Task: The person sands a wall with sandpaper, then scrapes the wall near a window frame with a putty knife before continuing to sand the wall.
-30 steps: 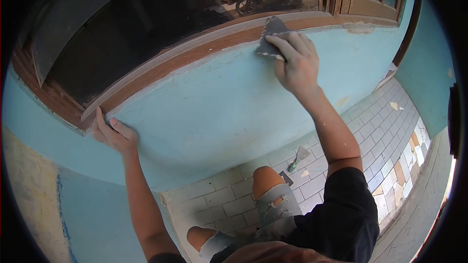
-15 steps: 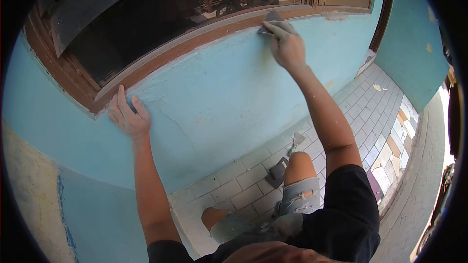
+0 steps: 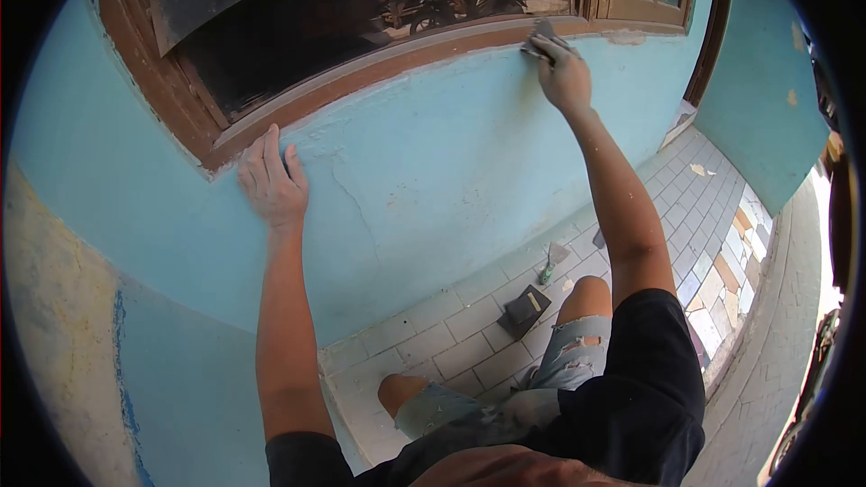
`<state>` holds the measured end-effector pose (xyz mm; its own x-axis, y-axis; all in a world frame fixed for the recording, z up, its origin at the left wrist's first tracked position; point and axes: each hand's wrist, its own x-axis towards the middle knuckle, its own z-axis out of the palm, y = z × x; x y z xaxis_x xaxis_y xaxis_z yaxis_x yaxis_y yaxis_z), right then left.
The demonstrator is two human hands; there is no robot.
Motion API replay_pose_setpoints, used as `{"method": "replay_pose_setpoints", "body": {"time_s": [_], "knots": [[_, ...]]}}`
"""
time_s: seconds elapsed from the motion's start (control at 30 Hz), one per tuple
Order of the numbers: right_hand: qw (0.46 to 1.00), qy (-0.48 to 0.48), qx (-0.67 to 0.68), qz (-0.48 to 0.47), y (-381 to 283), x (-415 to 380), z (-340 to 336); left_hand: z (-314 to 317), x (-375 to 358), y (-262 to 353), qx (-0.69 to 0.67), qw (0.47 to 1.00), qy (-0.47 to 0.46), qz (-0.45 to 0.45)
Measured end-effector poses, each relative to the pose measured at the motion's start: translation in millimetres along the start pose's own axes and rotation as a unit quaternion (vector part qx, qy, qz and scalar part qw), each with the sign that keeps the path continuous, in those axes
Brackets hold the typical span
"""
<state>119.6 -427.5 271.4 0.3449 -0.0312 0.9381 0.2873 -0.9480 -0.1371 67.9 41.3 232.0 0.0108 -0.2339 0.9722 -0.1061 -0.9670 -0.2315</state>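
My right hand [image 3: 566, 81] grips a dark grey folded piece of sandpaper [image 3: 541, 39], pressed where the blue wall [image 3: 424, 144] meets the underside of the brown window frame [image 3: 433, 58]. Near the frame's lower left corner, my left hand [image 3: 273, 182] rests on the wall with its fingers stretched out and nothing in them. Its fingertips reach the frame's lower edge. A thin crack runs down the wall to the right of this hand. Dark window glass [image 3: 307, 54] fills the frame above both hands.
On the tiled floor [image 3: 424, 343] beside my knees lie a dark sheet [image 3: 523, 311] and a scraper [image 3: 552, 261] with a greenish handle. A blue-green door panel [image 3: 758, 81] stands at the right. Rough bare plaster [image 3: 63, 289] shows at the lower left.
My right hand has moved slightly right along the frame's lower edge with the sandpaper. The view has shifted too, and the dark sheet on the floor shows more fully. My left hand remains on the wall.
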Motion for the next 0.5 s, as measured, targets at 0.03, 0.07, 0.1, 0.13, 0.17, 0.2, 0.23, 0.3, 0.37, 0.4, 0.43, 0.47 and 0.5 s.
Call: {"method": "replay_pose_setpoints", "body": {"time_s": [0.03,0.07,0.1,0.13,0.17,0.2,0.23,0.3,0.37,0.4,0.43,0.47,0.5], "knots": [[1.000,0.005,0.003,-0.011,-2,8,5,2,2,0,0.008,1.000,0.007,-0.007],[0.996,-0.027,0.035,0.074,-5,7,11,3,1,2,0.020,1.000,0.004,-0.009],[0.983,-0.059,0.066,0.162,-23,5,11,3,0,3,0.031,0.999,0.000,-0.009],[0.992,0.031,0.095,0.076,-62,-4,26,5,1,3,0.033,0.999,0.006,-0.013],[0.990,0.045,0.128,0.033,-105,-11,33,6,-1,2,0.028,1.000,0.002,-0.014],[0.983,0.045,0.170,-0.052,-143,-17,31,5,-3,1,0.024,1.000,-0.002,-0.013],[0.973,0.024,0.215,-0.080,-176,-24,28,4,-4,0,0.027,1.000,-0.005,-0.015],[0.968,-0.006,0.215,-0.131,-178,-22,22,5,-4,-2,0.009,1.000,-0.008,-0.009],[0.975,-0.044,0.176,-0.130,-133,-14,8,2,-5,-2,0.009,1.000,-0.018,-0.006],[0.985,-0.043,0.127,-0.111,-99,-7,4,2,-3,-2,0.010,1.000,-0.020,-0.001],[0.994,-0.040,0.096,-0.046,-49,-1,4,0,-3,-2,0.013,1.000,-0.025,-0.002],[0.997,-0.036,0.065,0.016,-16,3,10,0,-3,-1,0.018,0.999,-0.030,-0.002],[0.997,-0.036,0.068,0.007,-21,6,15,1,-1,1,0.024,0.999,-0.030,-0.005]]}}
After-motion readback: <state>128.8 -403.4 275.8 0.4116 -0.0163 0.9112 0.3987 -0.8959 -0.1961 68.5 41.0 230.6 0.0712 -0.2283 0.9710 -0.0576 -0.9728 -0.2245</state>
